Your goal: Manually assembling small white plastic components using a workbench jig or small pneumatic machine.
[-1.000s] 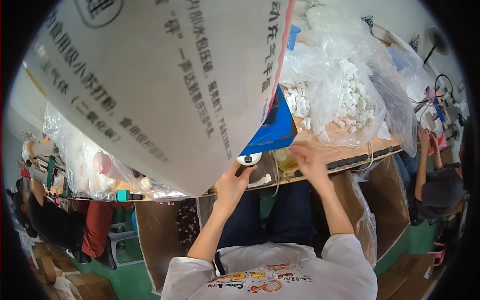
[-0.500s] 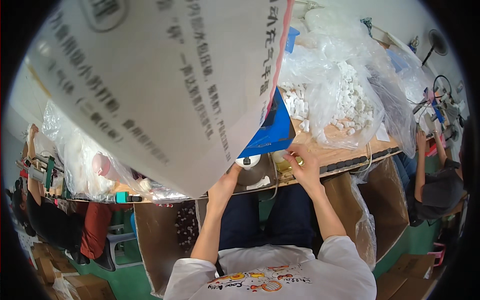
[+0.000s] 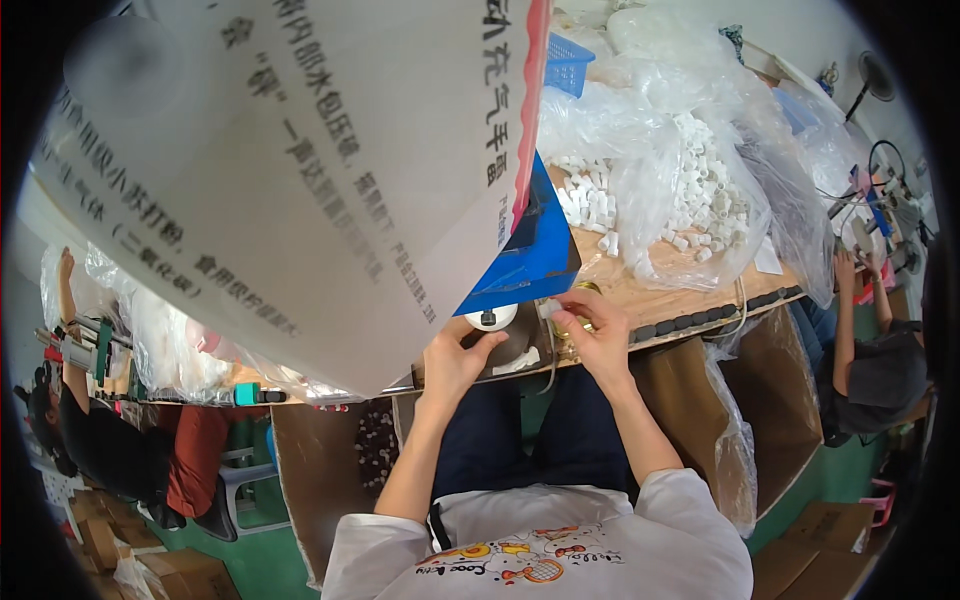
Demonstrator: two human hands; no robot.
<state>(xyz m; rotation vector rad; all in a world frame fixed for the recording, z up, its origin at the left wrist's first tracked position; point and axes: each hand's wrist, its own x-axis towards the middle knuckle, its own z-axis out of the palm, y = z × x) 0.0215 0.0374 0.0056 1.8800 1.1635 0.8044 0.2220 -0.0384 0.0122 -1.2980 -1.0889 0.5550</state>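
My right hand is closed, thumb and fingertips pinching a small white plastic piece in front of the blue machine. Beside its fingers is a yellowish round roll or ring, partly covered. My left hand is at the machine's white round part, thumb and forefinger apart, and I see nothing between them. Some of its fingers are hidden. Between my hands on the dark work plate lies another small white piece. A large printed white sheet hangs close in front, covering much of the machine.
White plastic fittings are heaped on the wooden table among clear plastic bags. A blue basket stands behind. Open cardboard boxes flank my legs. Other people work at left and right.
The right hand has drawn slightly left and the white piece now shows in its fingers. The left thumb has spread away from the forefinger. The sheet has shifted left in view.
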